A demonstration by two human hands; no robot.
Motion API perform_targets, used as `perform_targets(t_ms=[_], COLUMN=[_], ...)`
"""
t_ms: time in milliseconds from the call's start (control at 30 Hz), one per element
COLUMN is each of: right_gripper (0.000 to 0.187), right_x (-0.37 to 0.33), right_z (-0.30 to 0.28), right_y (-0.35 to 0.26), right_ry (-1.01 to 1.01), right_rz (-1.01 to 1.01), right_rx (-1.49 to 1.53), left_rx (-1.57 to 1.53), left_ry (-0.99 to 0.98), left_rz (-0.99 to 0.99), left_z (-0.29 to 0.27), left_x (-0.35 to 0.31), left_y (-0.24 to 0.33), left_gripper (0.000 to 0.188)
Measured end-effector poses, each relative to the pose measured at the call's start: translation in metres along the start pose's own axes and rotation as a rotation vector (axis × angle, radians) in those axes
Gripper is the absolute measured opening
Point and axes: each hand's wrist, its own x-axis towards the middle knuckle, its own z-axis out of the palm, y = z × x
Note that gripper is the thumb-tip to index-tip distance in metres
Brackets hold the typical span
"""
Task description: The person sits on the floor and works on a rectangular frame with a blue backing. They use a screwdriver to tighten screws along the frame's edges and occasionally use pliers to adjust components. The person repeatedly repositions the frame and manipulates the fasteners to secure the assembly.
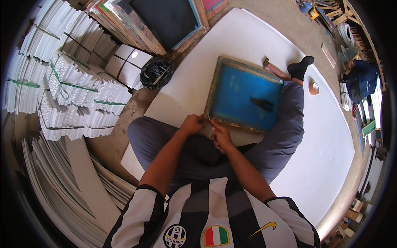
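Observation:
A wooden screen-printing frame (214,90) with blue mesh (237,89) lies in front of my crossed legs. My left hand (193,124) is closed, its fingers pinched at the frame's near left corner; whatever they hold there is hidden. Right beside it, my right hand (222,137) is wrapped around a slim tool (209,118), whose tip meets the same corner. The tool's kind is too small to make out. Dark-handled pliers (262,104) rest on the blue mesh. Beyond the frame's far right corner lies a hammer (276,70), close to my foot.
I sit on a large white sheet (322,136). A tape roll (314,88) stands right of my foot. Tied stacks of white sheets (78,91) and a black plastic bag (157,73) are at the left. More wooden frames (165,25) lean at the back.

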Motion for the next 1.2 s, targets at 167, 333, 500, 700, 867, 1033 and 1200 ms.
perform_targets(t_ms=[167,333,500,700,867,1033,1200], right_gripper=[0.046,0.045,0.044,0.039,0.038,0.040,0.041], right_x=[0.000,0.011,0.011,0.009,0.029,0.012,0.008], right_z=[-0.010,-0.023,-0.021,-0.005,-0.017,-0.020,-0.030], right_y=[-0.001,0.009,0.007,0.017,0.031,-0.002,-0.020], right_ry=[-0.107,-0.252,-0.131,0.322,0.170,-0.087,-0.199], right_rz=[0.142,0.222,0.016,-0.458,-0.394,0.081,0.166], right_rx=[0.266,0.552,0.081,-0.947,-0.594,0.067,0.174], left_rx=[-0.024,-0.048,-0.117,-0.111,-0.125,-0.150,-0.181], left_ry=[0.008,0.016,-0.017,-0.001,-0.054,-0.042,-0.053], left_rz=[0.014,-0.006,-0.046,-0.015,-0.063,-0.068,-0.115], left_z=[0.001,0.000,0.000,0.002,-0.004,-0.005,-0.010], left_x=[0.001,0.002,0.001,0.001,0.003,-0.001,0.000], left_y=[-0.001,0.001,-0.001,-0.005,0.006,0.004,0.012], left_gripper=[0.037,0.035,0.036,0.032,0.036,0.039,0.043])
